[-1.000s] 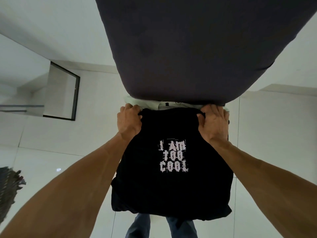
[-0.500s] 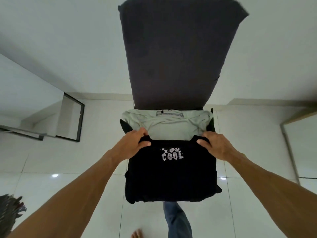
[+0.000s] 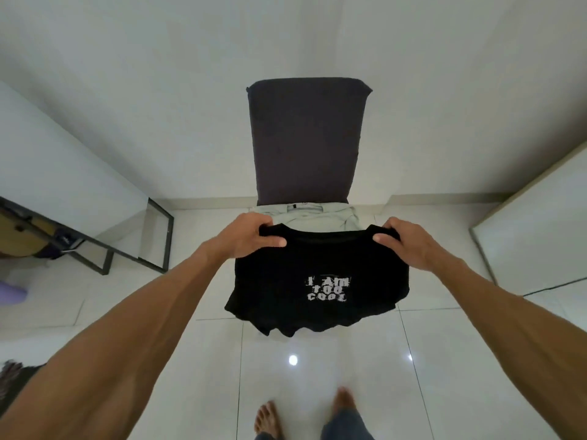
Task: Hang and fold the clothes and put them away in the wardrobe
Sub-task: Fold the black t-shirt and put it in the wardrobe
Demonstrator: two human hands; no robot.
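A black T-shirt [image 3: 317,281] with white lettering hangs in the air in front of me. My left hand [image 3: 247,238] grips its left shoulder and my right hand [image 3: 409,244] grips its right shoulder, thumbs on the front. Behind it a pale green shirt [image 3: 317,217] lies flat on the seat of a dark upholstered chair [image 3: 306,141], partly hidden by the black shirt.
The chair stands against a white wall on a glossy white tiled floor [image 3: 317,376]. A black metal frame [image 3: 158,239] stands at the left, a white panel [image 3: 540,236] at the right. My bare feet [image 3: 270,420] show at the bottom. Dark fabric [image 3: 12,376] lies at the far left edge.
I have lifted the black T-shirt off the chair and stepped back. It now hangs open from both hands, lettering fully visible, and the green shirt beneath is uncovered.
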